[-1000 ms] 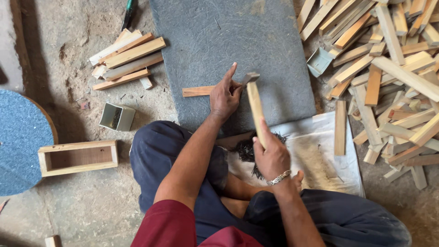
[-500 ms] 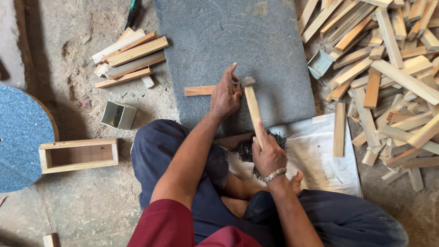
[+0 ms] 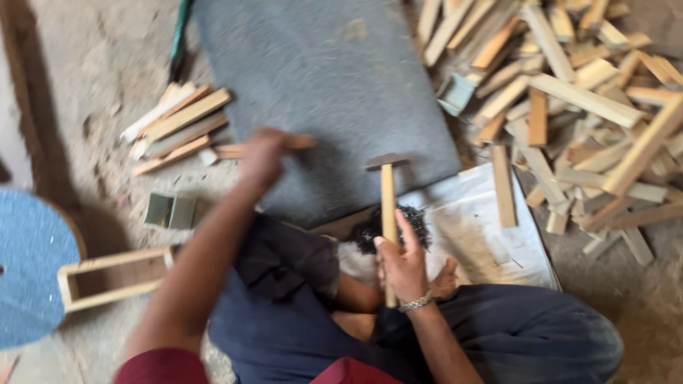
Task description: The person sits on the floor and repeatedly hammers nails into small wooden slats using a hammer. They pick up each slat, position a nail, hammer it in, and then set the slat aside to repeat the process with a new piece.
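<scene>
We are seeing the left hand (image 3: 265,153), blurred, closing on the wooden strip (image 3: 245,149) and now sliding it leftward off the grey mat (image 3: 320,78) toward the slat stack (image 3: 178,124). The right hand (image 3: 404,267) is gripping the hammer (image 3: 388,195), whose head is now sitting lower, apart from the strip.

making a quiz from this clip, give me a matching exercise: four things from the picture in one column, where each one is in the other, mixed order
Things:
1. hammer
2. open wooden box
3. pile of wooden slats
4. thin wood strip

Places:
a. heaped on the floor beside the grey slab
b. upright in the right hand
c. under the left hand, at the slab's edge
d. on the floor by the blue round thing

Pairs: 1-b, 2-d, 3-a, 4-c
</scene>
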